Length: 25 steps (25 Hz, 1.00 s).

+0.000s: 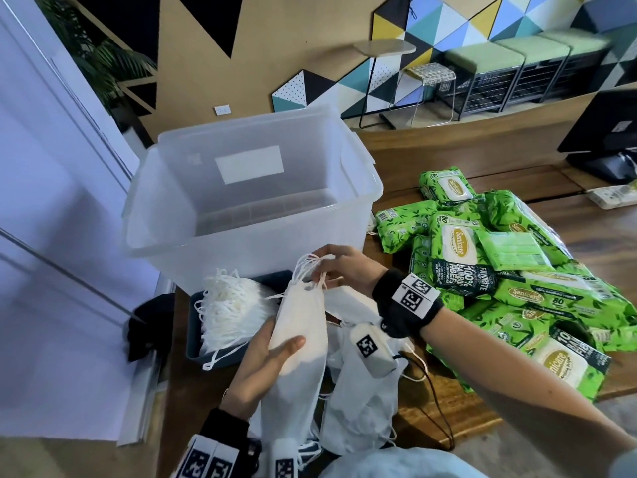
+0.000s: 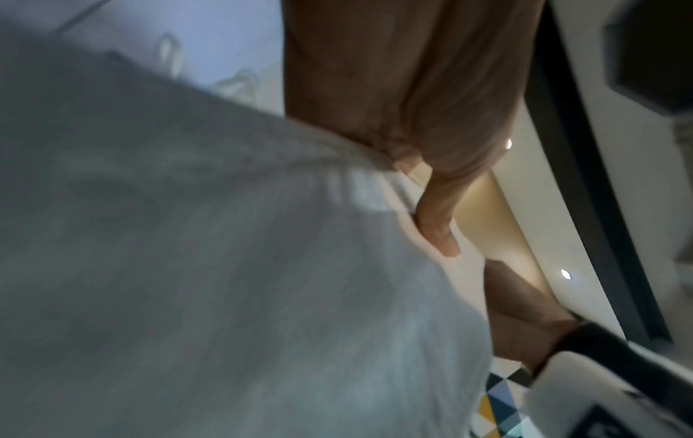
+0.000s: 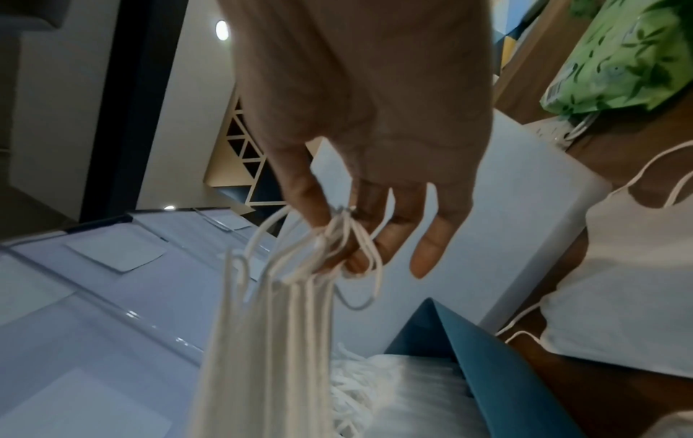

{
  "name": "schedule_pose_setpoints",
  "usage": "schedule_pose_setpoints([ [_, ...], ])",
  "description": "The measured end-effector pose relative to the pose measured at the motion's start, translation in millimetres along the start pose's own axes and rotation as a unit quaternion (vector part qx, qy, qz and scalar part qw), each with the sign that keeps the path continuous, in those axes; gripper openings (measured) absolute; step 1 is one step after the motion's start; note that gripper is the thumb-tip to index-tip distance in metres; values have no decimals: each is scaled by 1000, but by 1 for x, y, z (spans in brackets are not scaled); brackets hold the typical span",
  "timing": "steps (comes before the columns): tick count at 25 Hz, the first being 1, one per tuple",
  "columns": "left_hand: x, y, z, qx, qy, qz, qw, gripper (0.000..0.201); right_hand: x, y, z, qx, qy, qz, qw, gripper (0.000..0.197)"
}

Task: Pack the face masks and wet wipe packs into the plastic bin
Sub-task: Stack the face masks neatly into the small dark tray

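Note:
A stack of white face masks (image 1: 300, 336) is held upright in front of the clear plastic bin (image 1: 251, 188). My left hand (image 1: 265, 357) grips the stack's middle, thumb across its front; in the left wrist view the stack (image 2: 225, 281) fills the frame under my left hand (image 2: 431, 207). My right hand (image 1: 334, 267) pinches the bundled ear loops (image 1: 310, 267) at the stack's top; the right wrist view shows my right hand (image 3: 337, 252) pinching those loops (image 3: 315, 257). More masks (image 1: 231, 308) fill a dark blue tray (image 1: 196, 353). Green wet wipe packs (image 1: 482, 267) lie piled at the right.
Loose white masks (image 1: 358, 401) lie on the wooden table (image 1: 586, 229) under my hands. A dark monitor (image 1: 603, 132) stands at the back right. A white wall is at the left. The bin has nothing visible inside and carries a white label.

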<state>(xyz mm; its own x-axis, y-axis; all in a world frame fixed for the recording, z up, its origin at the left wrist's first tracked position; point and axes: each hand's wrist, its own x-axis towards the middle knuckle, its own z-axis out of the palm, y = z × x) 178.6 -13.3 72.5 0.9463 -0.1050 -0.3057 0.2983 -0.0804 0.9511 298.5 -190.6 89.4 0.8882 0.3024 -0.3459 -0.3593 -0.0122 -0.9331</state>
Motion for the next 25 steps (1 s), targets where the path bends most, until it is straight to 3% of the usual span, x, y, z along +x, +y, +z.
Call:
schedule_pose_setpoints([
  [3, -1, 1, -4, 66, 9, 28, 997, 35, -15, 0, -1, 8, -76, -27, 997, 19],
  [6, -1, -3, -4, 143, 11, 52, 988, 38, -21, -5, -2, 37, -78, -68, 994, 26],
  [9, 0, -7, -6, 215, 1, 60, 975, 37, -23, -8, -8, 38, -77, -45, 995, 32],
  [11, 1, -9, -9, 219, -4, 47, 975, 39, -25, -10, -16, -104, -67, -74, 990, 34],
  [12, 0, -9, -10, 212, -9, 30, 977, 41, -25, -11, -20, -220, -43, -113, 968, 34],
  [14, 0, -7, -9, 199, -37, 7, 979, 44, -27, -18, -16, -395, -32, -215, 892, 34],
  [15, 1, -6, -7, 193, -59, 7, 979, 45, -28, -21, -9, -429, -72, -232, 870, 34],
  [18, 0, -2, 3, 182, -112, 19, 977, 47, -25, -23, 18, -421, -262, -113, 861, 41],
  [19, -2, -1, 4, 176, -116, 21, 977, 48, -23, -24, 22, -422, -273, -105, 858, 42],
  [22, -5, -3, 0, 134, -91, 13, 987, 43, -22, -38, 11, -352, -126, -205, 905, 33],
  [25, -8, -7, -6, 77, -51, -1, 996, 35, -21, -44, -4, -219, -6, -218, 951, 32],
])
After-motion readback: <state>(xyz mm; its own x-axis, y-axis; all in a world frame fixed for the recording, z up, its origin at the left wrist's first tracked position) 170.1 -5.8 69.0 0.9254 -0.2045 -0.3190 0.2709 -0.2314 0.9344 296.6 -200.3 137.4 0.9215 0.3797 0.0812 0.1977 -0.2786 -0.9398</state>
